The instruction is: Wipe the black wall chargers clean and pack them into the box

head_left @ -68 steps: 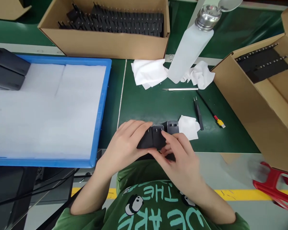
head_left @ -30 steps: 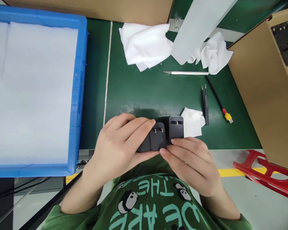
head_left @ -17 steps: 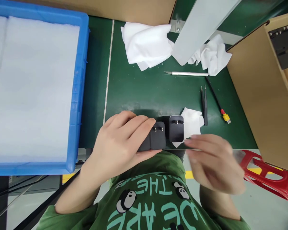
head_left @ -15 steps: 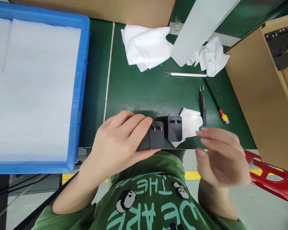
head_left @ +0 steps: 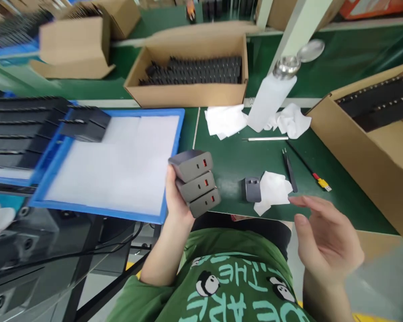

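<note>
Three dark chargers (head_left: 198,183) are gripped in a stack by my left hand (head_left: 179,201), their port faces with red USB slots turned up toward the camera. My right hand (head_left: 329,232) hangs over the table's front edge, fingers apart, holding nothing. Between the hands, one black charger (head_left: 253,189) stands on the green table (head_left: 228,161), prongs up. It sits beside a crumpled white cloth (head_left: 274,190). Tweezers (head_left: 290,172) and a black cable with a yellow plug (head_left: 323,184) lie to the right. A silver craft knife (head_left: 267,139) lies farther back.
A blue tray (head_left: 181,129) lined with white foam is at left, a block of chargers (head_left: 90,125) at its corner. Behind stands a cardboard box (head_left: 188,96) of black chargers. A white bottle (head_left: 270,100) and a large carton (head_left: 359,156) are at right.
The view has swung up and left. My left hand has lifted the chargers off the table toward the tray and turned them from prongs to ports. My right hand remains open at the right.
</note>
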A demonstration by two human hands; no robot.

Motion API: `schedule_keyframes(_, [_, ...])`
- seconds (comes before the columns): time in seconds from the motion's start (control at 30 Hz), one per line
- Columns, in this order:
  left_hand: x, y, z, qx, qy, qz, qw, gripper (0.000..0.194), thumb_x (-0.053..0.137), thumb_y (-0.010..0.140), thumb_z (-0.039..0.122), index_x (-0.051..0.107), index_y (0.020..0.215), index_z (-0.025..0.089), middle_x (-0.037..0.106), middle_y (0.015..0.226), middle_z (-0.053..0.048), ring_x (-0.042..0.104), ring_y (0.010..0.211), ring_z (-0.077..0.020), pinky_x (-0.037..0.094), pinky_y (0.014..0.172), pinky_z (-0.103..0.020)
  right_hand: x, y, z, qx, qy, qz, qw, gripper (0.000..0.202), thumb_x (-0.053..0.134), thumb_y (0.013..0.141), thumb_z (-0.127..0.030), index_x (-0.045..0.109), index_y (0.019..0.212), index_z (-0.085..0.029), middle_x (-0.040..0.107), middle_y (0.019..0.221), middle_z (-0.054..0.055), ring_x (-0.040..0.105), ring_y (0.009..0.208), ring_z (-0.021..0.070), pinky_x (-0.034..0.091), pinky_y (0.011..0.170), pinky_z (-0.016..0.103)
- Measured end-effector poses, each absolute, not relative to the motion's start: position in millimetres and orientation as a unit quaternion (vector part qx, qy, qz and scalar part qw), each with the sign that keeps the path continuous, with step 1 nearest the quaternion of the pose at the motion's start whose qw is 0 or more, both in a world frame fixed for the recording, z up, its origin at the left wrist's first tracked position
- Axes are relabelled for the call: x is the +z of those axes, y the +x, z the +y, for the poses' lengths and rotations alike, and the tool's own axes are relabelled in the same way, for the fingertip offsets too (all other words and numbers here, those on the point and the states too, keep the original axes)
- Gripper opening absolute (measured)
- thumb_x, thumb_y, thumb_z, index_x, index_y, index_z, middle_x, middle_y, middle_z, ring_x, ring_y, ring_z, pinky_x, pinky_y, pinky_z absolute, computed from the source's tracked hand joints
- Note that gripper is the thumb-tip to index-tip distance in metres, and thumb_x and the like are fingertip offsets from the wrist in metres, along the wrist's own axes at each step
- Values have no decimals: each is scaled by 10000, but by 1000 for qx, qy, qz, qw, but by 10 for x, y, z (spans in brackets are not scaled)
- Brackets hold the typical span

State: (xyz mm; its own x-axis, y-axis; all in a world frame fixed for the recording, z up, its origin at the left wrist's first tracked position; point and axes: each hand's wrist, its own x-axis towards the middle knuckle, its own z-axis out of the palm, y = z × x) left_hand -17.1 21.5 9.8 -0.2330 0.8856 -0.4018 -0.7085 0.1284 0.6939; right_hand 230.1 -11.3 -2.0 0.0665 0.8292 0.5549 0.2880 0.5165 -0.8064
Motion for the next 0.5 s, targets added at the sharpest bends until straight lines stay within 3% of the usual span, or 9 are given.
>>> schedule_keyframes(0.13, [355,-134,241,633,30,352,689,569,637,780,709,670,928,160,627,718,-32,576,591,-143,507,537,-268,55,2313,-74,229,-430,-687,539,446,637,864,-52,656,1264,-247,694,1053,76,659,948,260,518,812,436])
schedule_keyframes(0.27, [501,-78,208,622,3,297,724,552,599,808,679,662,923,142,638,719,-50,581,588,-150,510,531,-273,-104,2423,117,101,-547,-737,384,246,579,959,-295,658,1171,-197,674,1123,117,634,1013,304,514,869,480])
schedule_keyframes(0.4, [586,-27,179,611,-2,263,746,550,615,807,668,657,956,141,665,751,-62,603,614,-161,523,546,-281,-414,2442,268,59,-563,-774,284,453,523,958,-524,660,1146,-135,657,1112,166,616,992,351,533,835,501])
schedule_keyframes(0.5, [659,4,186,601,-11,257,757,534,601,824,660,652,947,143,667,752,-62,599,612,-157,514,542,-276,-561,2403,328,75,-545,-779,301,401,484,975,-465,687,1103,-144,666,1061,153,632,936,315,546,801,451])
